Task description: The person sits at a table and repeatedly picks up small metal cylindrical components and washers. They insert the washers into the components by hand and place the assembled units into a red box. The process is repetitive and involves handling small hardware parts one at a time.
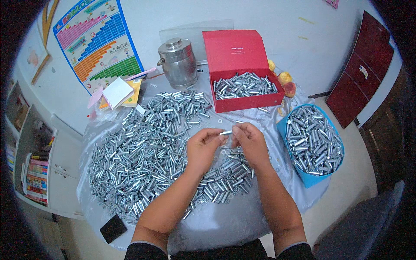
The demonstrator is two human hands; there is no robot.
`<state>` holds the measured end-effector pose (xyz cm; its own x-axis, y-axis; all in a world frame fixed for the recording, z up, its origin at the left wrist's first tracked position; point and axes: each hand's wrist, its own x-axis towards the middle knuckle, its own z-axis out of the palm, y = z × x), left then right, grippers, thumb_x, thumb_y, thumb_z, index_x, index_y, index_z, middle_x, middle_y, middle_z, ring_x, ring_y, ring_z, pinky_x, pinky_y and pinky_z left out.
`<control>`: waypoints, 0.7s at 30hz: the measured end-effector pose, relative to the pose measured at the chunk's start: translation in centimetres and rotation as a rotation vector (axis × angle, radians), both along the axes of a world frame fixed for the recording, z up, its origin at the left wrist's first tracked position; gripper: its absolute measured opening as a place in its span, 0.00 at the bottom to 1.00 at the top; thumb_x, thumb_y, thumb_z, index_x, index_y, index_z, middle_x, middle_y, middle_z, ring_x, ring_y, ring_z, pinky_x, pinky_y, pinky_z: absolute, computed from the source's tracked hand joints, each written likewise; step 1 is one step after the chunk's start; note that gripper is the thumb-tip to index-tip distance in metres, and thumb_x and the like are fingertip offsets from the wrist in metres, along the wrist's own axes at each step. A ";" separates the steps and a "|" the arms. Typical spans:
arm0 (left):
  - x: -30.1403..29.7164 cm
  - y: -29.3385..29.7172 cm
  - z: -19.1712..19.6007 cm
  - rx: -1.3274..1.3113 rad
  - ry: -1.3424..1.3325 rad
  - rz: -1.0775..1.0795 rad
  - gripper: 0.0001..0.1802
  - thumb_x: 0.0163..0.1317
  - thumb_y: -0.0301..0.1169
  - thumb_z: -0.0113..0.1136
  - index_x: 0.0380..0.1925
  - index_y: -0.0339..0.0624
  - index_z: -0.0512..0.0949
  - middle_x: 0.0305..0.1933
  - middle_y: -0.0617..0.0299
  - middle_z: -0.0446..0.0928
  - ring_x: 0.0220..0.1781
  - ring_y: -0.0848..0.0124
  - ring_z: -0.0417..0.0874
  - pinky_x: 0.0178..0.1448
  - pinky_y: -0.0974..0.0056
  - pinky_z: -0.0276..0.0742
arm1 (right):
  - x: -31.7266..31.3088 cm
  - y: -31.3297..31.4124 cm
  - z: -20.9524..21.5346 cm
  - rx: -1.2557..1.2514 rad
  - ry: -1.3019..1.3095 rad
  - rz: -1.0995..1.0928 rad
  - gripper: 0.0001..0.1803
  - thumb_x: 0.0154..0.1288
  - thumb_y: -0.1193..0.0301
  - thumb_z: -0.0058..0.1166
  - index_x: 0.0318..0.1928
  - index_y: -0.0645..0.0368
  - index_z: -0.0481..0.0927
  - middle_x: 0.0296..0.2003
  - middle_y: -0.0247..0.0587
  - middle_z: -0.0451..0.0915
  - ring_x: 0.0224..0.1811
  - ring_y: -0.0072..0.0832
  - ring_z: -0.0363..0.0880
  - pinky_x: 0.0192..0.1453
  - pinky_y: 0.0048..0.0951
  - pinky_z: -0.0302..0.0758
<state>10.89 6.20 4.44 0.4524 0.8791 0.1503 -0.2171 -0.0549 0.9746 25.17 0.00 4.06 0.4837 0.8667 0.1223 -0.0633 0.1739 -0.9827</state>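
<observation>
Above the middle of the table, my left hand (pixel 203 145) pinches a small silvery metal bolt (pixel 225 133) between thumb and fingers. My right hand (pixel 252 144) is closed at the bolt's other end, thumb against fingers. The bolt lies roughly level between the two hands. Under and left of them spreads a wide heap of loose metal bolts and sleeves (pixel 134 160). More sleeves (pixel 225 180) lie below my hands, with small washers (pixel 203 200) scattered among them.
Behind my hands stands an open red box (pixel 247 105) full of metal pieces. A blue bin (pixel 310 180) of similar pieces is on the right. A steel pot (pixel 177 65), notebooks (pixel 117 93) and fruit (pixel 286 80) are at the back. A black flat object (pixel 113 229) lies front left.
</observation>
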 end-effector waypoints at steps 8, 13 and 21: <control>4.4 5.9 0.1 0.099 0.094 -0.073 0.10 0.59 0.22 0.61 0.41 0.31 0.80 0.35 0.57 0.83 0.37 0.73 0.84 0.43 0.69 0.79 | 4.3 4.7 -0.9 0.039 -0.057 -0.076 0.12 0.67 0.67 0.56 0.37 0.66 0.79 0.22 0.34 0.77 0.22 0.19 0.74 0.28 0.22 0.73; 6.6 9.6 -0.2 0.540 0.343 0.073 0.10 0.58 0.28 0.62 0.39 0.38 0.83 0.35 0.54 0.84 0.37 0.65 0.85 0.42 0.64 0.78 | 6.1 8.0 -1.0 0.056 -0.046 -0.177 0.13 0.66 0.66 0.57 0.36 0.65 0.80 0.24 0.35 0.79 0.21 0.17 0.73 0.25 0.21 0.72; 9.8 15.1 -0.6 0.920 0.539 0.204 0.11 0.58 0.34 0.61 0.39 0.44 0.84 0.38 0.49 0.82 0.41 0.52 0.83 0.47 0.55 0.76 | 9.3 13.6 -1.6 -0.009 -0.601 -0.385 0.13 0.65 0.64 0.55 0.35 0.63 0.83 0.27 0.47 0.82 0.26 0.37 0.81 0.33 0.37 0.76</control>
